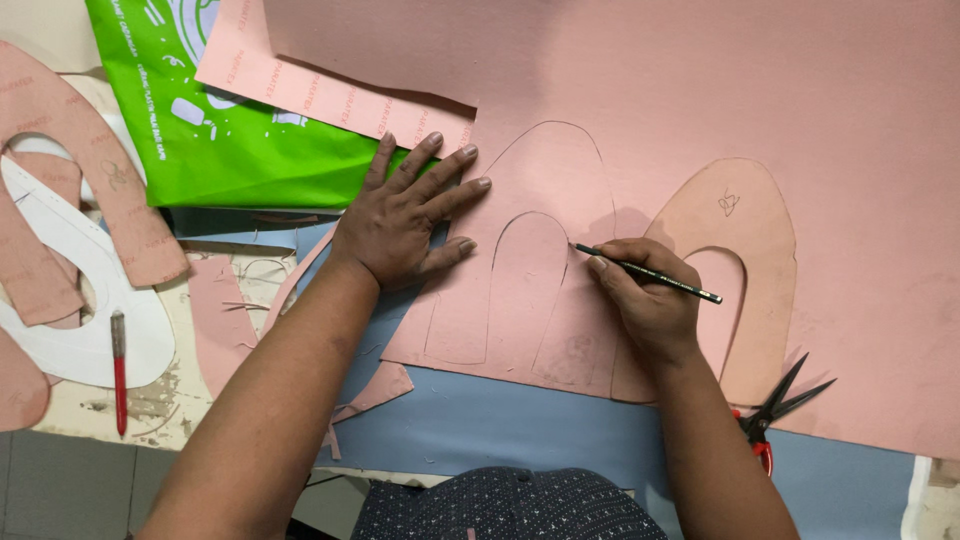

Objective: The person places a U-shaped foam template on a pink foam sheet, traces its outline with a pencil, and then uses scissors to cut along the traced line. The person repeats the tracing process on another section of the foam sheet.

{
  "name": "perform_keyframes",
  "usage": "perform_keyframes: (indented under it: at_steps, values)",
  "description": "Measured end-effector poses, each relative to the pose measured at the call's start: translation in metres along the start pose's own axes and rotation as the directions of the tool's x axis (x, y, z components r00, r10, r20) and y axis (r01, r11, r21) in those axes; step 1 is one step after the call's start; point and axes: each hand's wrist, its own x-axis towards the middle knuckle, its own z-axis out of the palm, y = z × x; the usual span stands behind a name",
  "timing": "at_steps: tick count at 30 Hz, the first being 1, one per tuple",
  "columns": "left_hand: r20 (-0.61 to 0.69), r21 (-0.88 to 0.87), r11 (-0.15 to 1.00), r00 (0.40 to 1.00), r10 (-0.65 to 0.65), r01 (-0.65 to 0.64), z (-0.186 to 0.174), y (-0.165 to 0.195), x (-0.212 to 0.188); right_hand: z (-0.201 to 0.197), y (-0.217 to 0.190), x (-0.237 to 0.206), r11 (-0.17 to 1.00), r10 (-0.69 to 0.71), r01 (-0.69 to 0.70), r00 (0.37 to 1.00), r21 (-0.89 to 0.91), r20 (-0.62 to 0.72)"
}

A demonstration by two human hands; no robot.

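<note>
Both forearms are bare with no sleeves, watch or rings visible on the left hand (405, 215) or the right hand (648, 300), and at the bottom edge the person wears a dark navy garment (505, 505) covered with a fine pattern of small pale dots.

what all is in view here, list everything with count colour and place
pink sheet: one, pink, covers the top and right, with a horseshoe outline drawn on it
template: one, tan, horseshoe-shaped, on the sheet at right
pencil: one, dark, in the right hand, tip on the sheet
scissors: one, black blades, red handle, lower right
green bag: one, bright green, upper left
pink cut pieces: several, far left
white cutout: one, left
red-handled tool: one, lower left
blue surface: under the sheet
left hand: flat on the sheet
right hand: grips the pencil
</note>
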Motion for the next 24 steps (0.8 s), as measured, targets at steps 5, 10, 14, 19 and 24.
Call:
perform_keyframes:
  at_steps: [5, 10, 14, 19, 24]
  values:
    - [0.004, -0.012, 1.000, 1.000, -0.009, 0.009, -0.0009, 0.0006, 0.0000, 0.0008, -0.0019, -0.0007, 1.000, 0.011, -0.011, 1.000, 0.002, -0.001]
    - [-0.014, -0.005, 1.000, 1.000, 0.001, -0.001, -0.0012, 0.0004, -0.0001, 0.0002, -0.0010, 0.0006, 1.000, 0.015, -0.016, 1.000, 0.011, 0.005]
    - [-0.005, -0.013, 1.000, 1.000, -0.001, 0.000, -0.0007, -0.0001, 0.0002, 0.0001, -0.0006, -0.0001, 1.000, -0.003, 0.003, 1.000, -0.019, 0.007]
    - [-0.020, -0.006, 1.000, 1.000, 0.007, -0.007, 0.0001, -0.0007, -0.0007, -0.0009, -0.0005, 0.0000, 1.000, 0.016, -0.016, 1.000, 0.004, 0.022]
    - [-0.016, -0.021, 1.000, 1.000, 0.005, -0.005, 0.0006, -0.0007, -0.0002, -0.0009, -0.0004, 0.0003, 1.000, -0.019, 0.020, 0.999, -0.010, 0.028]
